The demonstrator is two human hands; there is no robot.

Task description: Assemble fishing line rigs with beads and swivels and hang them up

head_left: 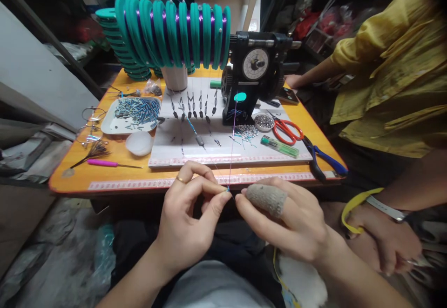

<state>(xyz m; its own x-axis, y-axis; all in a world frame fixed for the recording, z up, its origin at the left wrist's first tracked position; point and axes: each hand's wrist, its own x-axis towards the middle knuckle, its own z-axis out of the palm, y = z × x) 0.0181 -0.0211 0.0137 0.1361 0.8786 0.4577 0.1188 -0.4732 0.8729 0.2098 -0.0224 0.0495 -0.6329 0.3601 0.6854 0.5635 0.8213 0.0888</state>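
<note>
My left hand (193,210), with a ring on one finger, pinches a small blue piece (228,189) between thumb and fingertips, just off the table's front edge. From that piece a thin pinkish line (232,145) rises taut to the black winding machine (246,80). Just right of the piece is my right hand (286,219), a grey knitted sleeve (267,199) on one finger. Its fingertips are closed together; whether a thread end is between them I cannot make out. Teal spools (174,33) wound with purple line sit in a row on the machine's shaft.
On the orange table (75,159) are a tray (104,122) of small blue tubes, a white bowl (138,143), a pink-handled needle tool (103,163), red scissors (288,131), blue pliers (324,159) and rigs with dark weights (199,140). A person in a yellow shirt (387,61) stands at right.
</note>
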